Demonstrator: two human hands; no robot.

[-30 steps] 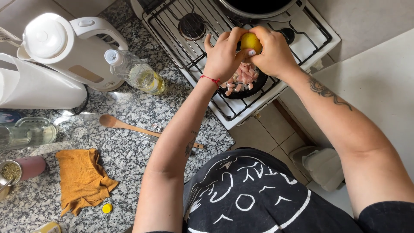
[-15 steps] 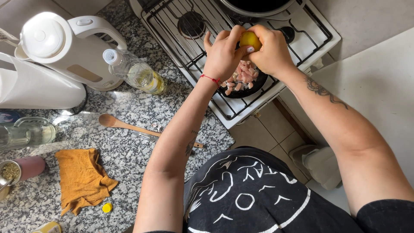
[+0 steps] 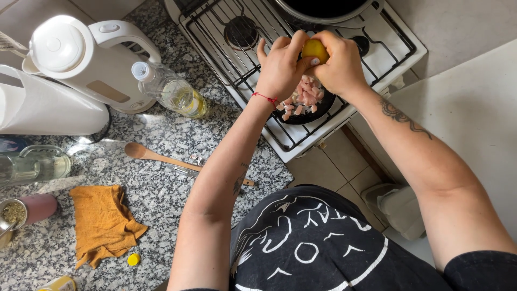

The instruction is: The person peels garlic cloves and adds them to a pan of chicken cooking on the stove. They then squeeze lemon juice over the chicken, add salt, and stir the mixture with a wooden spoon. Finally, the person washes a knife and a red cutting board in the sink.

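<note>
**Both Hands Closed on a Lemon Above the Pan**

The left hand [image 3: 280, 67] and the right hand [image 3: 339, 64] met over the gas stove [image 3: 388, 54], both wrapped around a yellow lemon [image 3: 314, 50]. The fingers of each hand were curled tight on the fruit from opposite sides, so only its top showed between them. A thin red string bracelet [image 3: 265, 97] circled the left wrist.

Directly under the lemon, on the stove's front burner, sat a small dark pan [image 3: 309, 114] holding pale pink pieces of cut meat [image 3: 304, 97]. At the stove's far edge, the rim of a larger dark pot [image 3: 323, 8] was partly in view.

To the left of the stove lay a speckled granite counter [image 3: 161, 199]. Closest to the stove on it stood a clear plastic bottle of yellow oil [image 3: 172, 91], tipped on its side, touching a white electric kettle [image 3: 75, 59]. Further left of the stove was a roll of white paper towel [image 3: 43, 110]. A wooden spoon [image 3: 161, 158] lay on the counter near the stove's front corner, its handle passing under the left forearm. Well away from the stove were a crumpled orange cloth [image 3: 102, 221], a small yellow cap [image 3: 133, 260] just beside it, a glass jar [image 3: 32, 164] and a pink container [image 3: 29, 209] of dried herbs.
</note>
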